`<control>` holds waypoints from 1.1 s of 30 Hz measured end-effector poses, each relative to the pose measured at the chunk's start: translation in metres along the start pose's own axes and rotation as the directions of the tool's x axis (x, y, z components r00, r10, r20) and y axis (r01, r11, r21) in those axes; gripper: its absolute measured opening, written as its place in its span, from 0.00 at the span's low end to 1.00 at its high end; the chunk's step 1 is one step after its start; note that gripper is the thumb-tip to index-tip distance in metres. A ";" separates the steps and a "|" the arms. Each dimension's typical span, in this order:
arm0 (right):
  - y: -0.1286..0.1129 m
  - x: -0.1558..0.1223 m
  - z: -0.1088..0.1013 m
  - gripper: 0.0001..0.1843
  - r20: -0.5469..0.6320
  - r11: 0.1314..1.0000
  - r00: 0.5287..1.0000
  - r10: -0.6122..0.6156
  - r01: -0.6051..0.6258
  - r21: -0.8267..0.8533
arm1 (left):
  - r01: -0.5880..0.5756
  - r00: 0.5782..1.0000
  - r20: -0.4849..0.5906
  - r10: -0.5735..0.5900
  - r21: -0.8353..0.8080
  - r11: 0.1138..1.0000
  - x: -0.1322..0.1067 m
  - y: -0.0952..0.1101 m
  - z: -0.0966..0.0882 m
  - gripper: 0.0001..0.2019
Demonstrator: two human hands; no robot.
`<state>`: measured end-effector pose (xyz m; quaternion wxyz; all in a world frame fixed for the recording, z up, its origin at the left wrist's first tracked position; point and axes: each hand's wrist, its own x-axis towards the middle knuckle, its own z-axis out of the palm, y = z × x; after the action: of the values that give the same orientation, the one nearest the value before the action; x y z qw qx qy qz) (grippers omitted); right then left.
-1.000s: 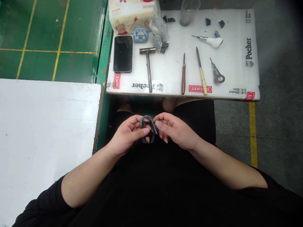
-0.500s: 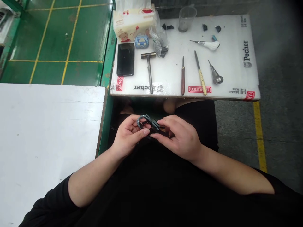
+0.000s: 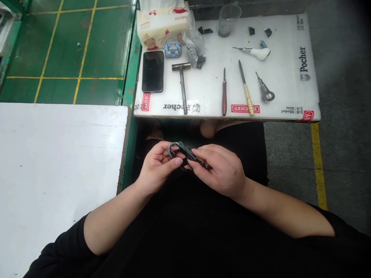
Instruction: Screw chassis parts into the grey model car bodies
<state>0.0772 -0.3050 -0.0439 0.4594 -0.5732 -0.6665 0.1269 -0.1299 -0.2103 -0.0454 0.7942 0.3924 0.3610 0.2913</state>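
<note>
Both hands meet over my lap, below the edge of a white board (image 3: 278,88). My left hand (image 3: 156,166) is closed round a small dark grey ring-shaped part (image 3: 175,148), thumb laid across its front. My right hand (image 3: 220,169) pinches a small black piece (image 3: 191,155) that sits against the ring's right side. Most of both parts is hidden by my fingers.
On the white board lie a phone (image 3: 152,71), a small hammer (image 3: 182,84), a brown-handled knife (image 3: 224,94), a yellow-handled file (image 3: 246,89), two awl-like tools (image 3: 264,91), a tissue pack (image 3: 162,27), a plastic cup (image 3: 228,18) and a bag of small parts (image 3: 195,48). A white table (image 3: 55,170) stands at the left.
The ring has turned from upright to tilted left. My right hand has rolled over the black piece, its fingers now curled more tightly. The view has shifted slightly.
</note>
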 end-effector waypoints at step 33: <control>0.023 0.011 0.006 0.19 0.589 0.303 0.666 0.459 -0.740 0.601 | 0.312 0.933 0.251 -0.259 -0.199 0.929 0.009 0.007 -0.013 0.17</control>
<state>0.0889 -0.2855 -0.0580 0.4724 -0.4783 -0.3246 0.6653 -0.1361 -0.1946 -0.0485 0.9042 0.2683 0.2870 0.1674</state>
